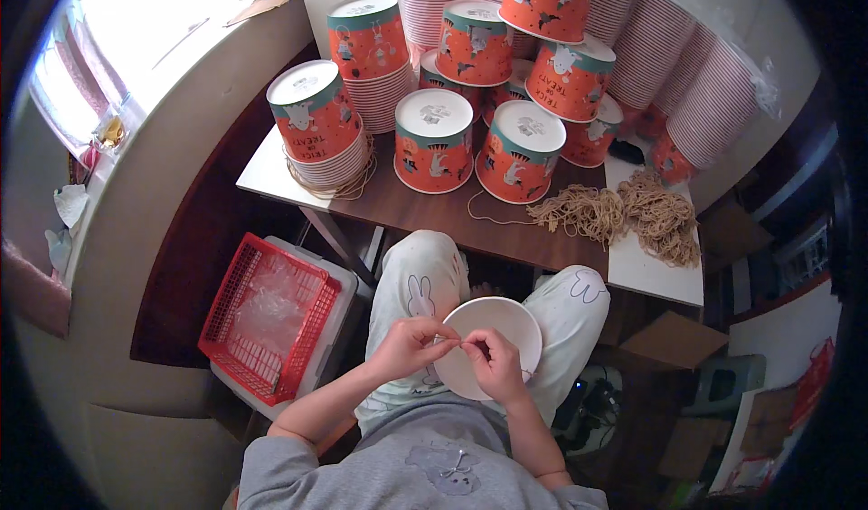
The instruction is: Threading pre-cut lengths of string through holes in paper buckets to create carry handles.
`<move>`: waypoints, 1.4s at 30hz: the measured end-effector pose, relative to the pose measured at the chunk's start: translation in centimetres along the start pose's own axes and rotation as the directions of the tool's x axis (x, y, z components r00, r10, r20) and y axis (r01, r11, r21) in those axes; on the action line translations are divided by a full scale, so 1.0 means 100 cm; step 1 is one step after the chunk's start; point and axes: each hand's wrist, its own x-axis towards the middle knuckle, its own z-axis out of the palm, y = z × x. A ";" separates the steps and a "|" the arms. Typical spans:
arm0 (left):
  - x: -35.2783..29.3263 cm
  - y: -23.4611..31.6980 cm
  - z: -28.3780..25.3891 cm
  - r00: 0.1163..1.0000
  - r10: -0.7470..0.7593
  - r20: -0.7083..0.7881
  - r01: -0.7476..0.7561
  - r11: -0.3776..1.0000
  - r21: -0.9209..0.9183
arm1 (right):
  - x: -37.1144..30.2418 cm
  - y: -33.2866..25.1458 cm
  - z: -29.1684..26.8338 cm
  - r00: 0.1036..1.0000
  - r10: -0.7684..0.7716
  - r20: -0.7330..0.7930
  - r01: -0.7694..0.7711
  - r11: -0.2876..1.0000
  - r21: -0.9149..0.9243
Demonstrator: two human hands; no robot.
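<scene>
A white-lined paper bucket (pixel 508 320) rests between my thighs with its open mouth facing up. My left hand (pixel 411 345) is closed in a pinch above the bucket's left side. Close against it, my right hand (pixel 493 363) pinches too, over the middle of the bucket. The fingertips of both hands meet; whatever lies between them is too small to make out. On the table ahead, upturned orange buckets with teal bands stand, among them one bucket (pixel 434 153) and another bucket (pixel 520 162). Beside them lies a tangled bundle of tan cord (pixel 588 213).
A second cord bundle (pixel 660 216) lies on the table's (pixel 407 207) right part. Cord also loops around a bucket stack (pixel 316 126) at the left. Tall nested stacks (pixel 714 103) stand at the back. A red basket (pixel 226 284) holding clear plastic is at my left; a cardboard box (pixel 674 338) is at right.
</scene>
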 end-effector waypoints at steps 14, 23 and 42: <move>0.001 -0.012 -0.003 0.977 0.195 0.091 -0.205 0.972 0.117 | -0.008 -0.001 -0.007 0.992 -0.048 0.120 0.047 0.999 0.012; -0.030 -0.012 -0.012 0.989 0.139 -0.040 -0.133 0.982 0.130 | -0.045 -0.037 -0.007 0.990 0.002 0.143 0.011 0.996 -0.091; -0.090 -0.038 0.050 0.628 -0.657 0.417 0.708 0.260 -0.657 | -0.068 -0.019 0.013 0.801 -0.256 0.541 0.554 0.658 -0.510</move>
